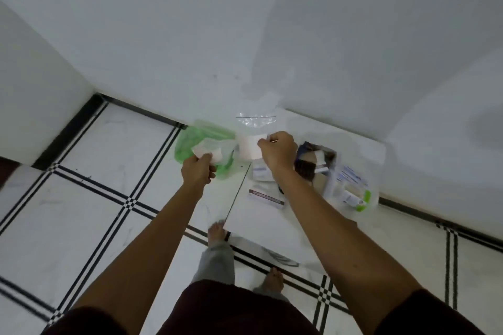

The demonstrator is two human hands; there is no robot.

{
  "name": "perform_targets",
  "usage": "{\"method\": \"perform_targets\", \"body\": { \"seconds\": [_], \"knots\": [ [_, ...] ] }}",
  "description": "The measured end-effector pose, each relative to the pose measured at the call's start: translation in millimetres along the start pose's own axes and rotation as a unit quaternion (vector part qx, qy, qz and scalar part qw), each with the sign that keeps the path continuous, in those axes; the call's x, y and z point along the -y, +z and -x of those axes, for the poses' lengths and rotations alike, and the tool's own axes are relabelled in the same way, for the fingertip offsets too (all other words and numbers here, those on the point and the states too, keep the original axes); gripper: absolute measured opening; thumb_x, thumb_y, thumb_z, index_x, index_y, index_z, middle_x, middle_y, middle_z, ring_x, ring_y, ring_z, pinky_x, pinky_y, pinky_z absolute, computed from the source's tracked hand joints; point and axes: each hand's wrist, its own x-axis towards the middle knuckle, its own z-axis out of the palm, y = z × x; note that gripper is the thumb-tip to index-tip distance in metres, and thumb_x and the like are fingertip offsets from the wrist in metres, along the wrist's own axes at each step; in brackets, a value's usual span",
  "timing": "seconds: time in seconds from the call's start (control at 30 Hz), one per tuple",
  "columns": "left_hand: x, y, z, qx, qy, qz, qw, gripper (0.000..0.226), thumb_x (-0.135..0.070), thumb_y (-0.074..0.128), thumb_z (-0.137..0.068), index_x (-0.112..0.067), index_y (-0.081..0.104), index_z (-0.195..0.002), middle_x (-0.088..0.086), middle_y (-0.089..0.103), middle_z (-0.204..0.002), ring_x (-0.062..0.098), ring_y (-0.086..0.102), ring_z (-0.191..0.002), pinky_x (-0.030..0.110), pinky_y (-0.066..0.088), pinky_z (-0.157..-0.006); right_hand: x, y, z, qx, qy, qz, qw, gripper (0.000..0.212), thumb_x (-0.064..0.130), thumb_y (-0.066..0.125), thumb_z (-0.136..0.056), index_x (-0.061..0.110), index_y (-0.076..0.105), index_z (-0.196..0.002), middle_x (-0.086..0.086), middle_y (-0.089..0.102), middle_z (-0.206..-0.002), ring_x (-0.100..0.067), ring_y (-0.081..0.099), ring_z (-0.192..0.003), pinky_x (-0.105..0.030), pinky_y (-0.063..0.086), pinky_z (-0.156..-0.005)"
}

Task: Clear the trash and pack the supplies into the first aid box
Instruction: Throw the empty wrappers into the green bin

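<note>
My left hand (198, 168) grips a crumpled white wrapper (208, 150) just in front of a green plastic bag (206, 139) at the table's left edge. My right hand (279, 150) pinches a white roll of bandage (249, 147) that sits partly inside a clear zip bag (255, 121). To the right stands a clear first aid box (351, 187) holding white and green supplies, with a dark open packet (315, 162) beside it. Small white cartons (261, 173) and a flat strip pack (265, 198) lie on the white table (272, 226) under my right forearm.
The table stands against a white wall in a corner. White floor tiles with black lines lie to the left and in front. My bare feet (217, 231) show beside the table's near edge.
</note>
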Motion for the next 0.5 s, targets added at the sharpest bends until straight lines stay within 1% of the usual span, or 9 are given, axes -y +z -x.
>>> {"method": "perform_targets", "body": {
  "seconds": [0.03,0.07,0.1,0.17,0.23,0.3,0.33,0.4,0.5],
  "knots": [
    [0.5,-4.5,-16.4,0.003,-0.012,-0.007,1.000,0.011,-0.018,0.055,-0.085,-0.008,0.059,-0.083,0.009,0.058,-0.064,0.018,0.051,-0.049,0.024,0.037,-0.044,1.8,18.7,-4.4,0.012,0.017,0.004,1.000,0.028,0.004,0.063,-0.070,0.012,0.043,-0.052,-0.007,0.051,-0.077,-0.020,0.047,-0.062,-0.029,0.039,-0.046],
    [0.7,-8.2,-31.3,0.007,-0.021,-0.017,1.000,0.011,-0.017,0.055,-0.084,-0.007,0.059,-0.084,0.009,0.058,-0.064,0.019,0.052,-0.049,0.023,0.037,-0.044,1.1,34.7,-9.6,0.025,0.030,0.007,0.999,0.031,0.003,0.064,-0.071,0.011,0.041,-0.052,-0.002,0.044,-0.067,-0.019,0.044,-0.061,-0.031,0.037,-0.045],
    [1.6,-12.3,-47.8,0.009,-0.029,-0.027,0.999,0.011,-0.016,0.054,-0.084,-0.006,0.058,-0.083,0.009,0.058,-0.063,0.019,0.053,-0.050,0.023,0.038,-0.044,0.5,51.1,-15.5,0.038,0.045,0.010,0.998,0.036,0.002,0.064,-0.071,0.013,0.037,-0.050,0.001,0.036,-0.057,-0.019,0.040,-0.059,-0.030,0.033,-0.045],
    [5.7,-23.0,-88.3,0.004,-0.045,-0.043,0.998,0.011,-0.014,0.054,-0.084,-0.005,0.057,-0.079,0.010,0.058,-0.064,0.020,0.054,-0.050,0.021,0.039,-0.040,-2.7,90.4,-31.5,0.055,0.080,0.030,0.995,0.045,0.003,0.066,-0.071,0.015,0.031,-0.046,0.001,0.034,-0.049,-0.020,0.037,-0.051,-0.028,0.033,-0.050],
    [12.7,-31.8,-133.0,-0.001,-0.057,-0.074,0.996,0.012,-0.012,0.054,-0.083,0.000,0.058,-0.082,0.012,0.059,-0.066,0.020,0.055,-0.049,0.017,0.038,-0.033,-13.8,136.1,-53.8,0.057,0.122,0.043,0.990,0.043,0.005,0.066,-0.073,0.016,0.035,-0.046,0.001,0.040,-0.050,-0.019,0.043,-0.049,-0.028,0.039,-0.054],
    [20.3,-37.7,-172.0,0.007,-0.062,-0.114,0.992,0.018,-0.011,0.054,-0.081,0.006,0.059,-0.088,0.017,0.061,-0.070,0.022,0.056,-0.049,0.015,0.038,-0.031,-26.6,177.2,-74.3,0.052,0.162,0.054,0.984,0.039,0.008,0.066,-0.074,0.017,0.039,-0.049,-0.001,0.049,-0.056,-0.023,0.053,-0.057,-0.031,0.048,-0.056],
    [24.7,-40.2,-198.9,0.009,-0.065,-0.128,0.990,0.020,-0.010,0.054,-0.080,0.007,0.060,-0.088,0.018,0.062,-0.071,0.022,0.057,-0.049,0.015,0.039,-0.032,-34.5,203.3,-89.5,0.049,0.177,0.056,0.981,0.037,0.009,0.067,-0.075,0.017,0.040,-0.051,-0.003,0.053,-0.061,-0.024,0.055,-0.060,-0.031,0.049,-0.056],
    [34.8,-43.7,-260.7,0.003,-0.070,-0.151,0.986,0.020,-0.008,0.052,-0.078,0.009,0.062,-0.085,0.018,0.063,-0.070,0.021,0.057,-0.047,0.015,0.039,-0.032,-50.8,258.6,-122.0,0.052,0.209,0.055,0.975,0.034,0.009,0.066,-0.076,0.016,0.042,-0.053,-0.005,0.054,-0.063,-0.024,0.054,-0.061,-0.025,0.043,-0.053],
    [55.7,-40.9,-350.1,-0.009,-0.083,-0.177,0.981,0.019,-0.007,0.051,-0.076,0.008,0.063,-0.080,0.014,0.063,-0.064,0.015,0.057,-0.038,0.016,0.038,-0.034,-83.6,325.1,-166.9,0.051,0.239,0.074,0.967,0.031,0.007,0.063,-0.077,0.012,0.043,-0.053,-0.003,0.048,-0.057,-0.025,0.051,-0.059,-0.027,0.039,-0.056]
  ]
}}
